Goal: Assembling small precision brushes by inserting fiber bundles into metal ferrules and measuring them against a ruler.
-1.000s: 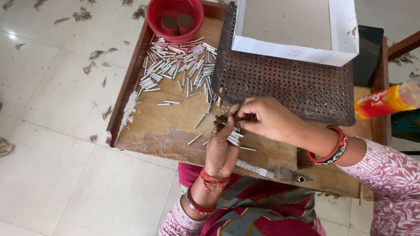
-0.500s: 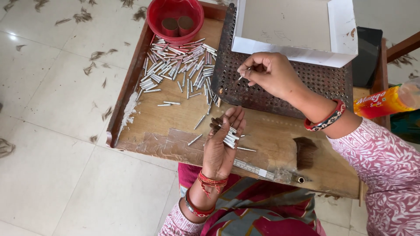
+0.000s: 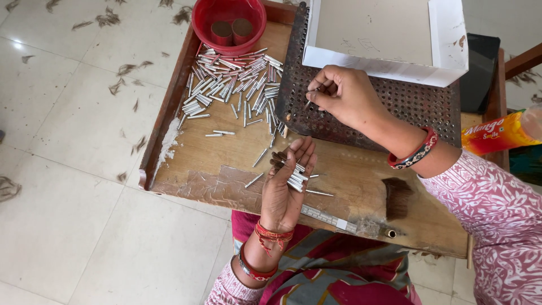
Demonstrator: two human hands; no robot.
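My left hand [image 3: 286, 186] rests palm-up on the wooden tray [image 3: 226, 164], cupping a small bundle of thin silvery sticks [image 3: 295, 175]. My right hand [image 3: 347, 96] hovers over the dark perforated board [image 3: 406, 107], pinching one thin stick [image 3: 309, 102] with its tip down at the holes. A large loose pile of the same silvery sticks [image 3: 237, 82] lies on the tray's far left part.
A red bowl [image 3: 228, 20] with two brown rolls sits at the tray's far edge. A white cardboard box [image 3: 384, 36] rests on the perforated board. A small dark brush [image 3: 397, 196] lies on the wood near me. An orange bottle [image 3: 497, 133] is at the right.
My right hand left the bundle in my left palm, moved up to the perforated board with one stick, then shifted slightly left. The left hand stayed put.
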